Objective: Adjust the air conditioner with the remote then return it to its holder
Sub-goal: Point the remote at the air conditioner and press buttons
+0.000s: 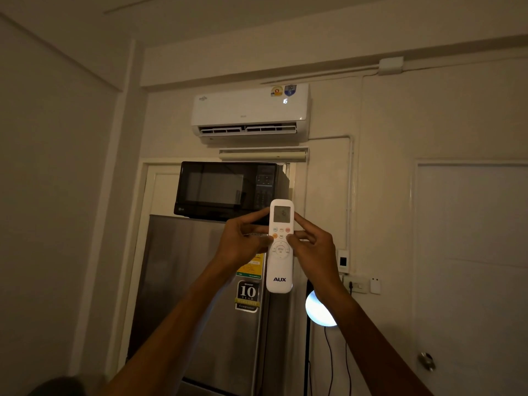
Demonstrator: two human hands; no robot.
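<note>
A white remote [280, 270] marked AUX stands upright at arm's length, its small screen and buttons facing me. My left hand [243, 242] grips its left edge, thumb by the orange button. My right hand [311, 247] holds the right edge, thumb tip on the buttons at that side. High on the wall hangs the white air conditioner [248, 110]; its louvre is open and its front shows lit digits. A small white holder-like bracket [375, 285] is on the wall at the right, though I cannot tell that it is the remote's holder.
A black microwave [225, 190] sits on top of a steel fridge [205, 310] straight ahead. A glowing round lamp [318, 310] and dangling cables hang right of the fridge. A wall socket [355, 284] and a white door with a knob [427, 361] are at the right.
</note>
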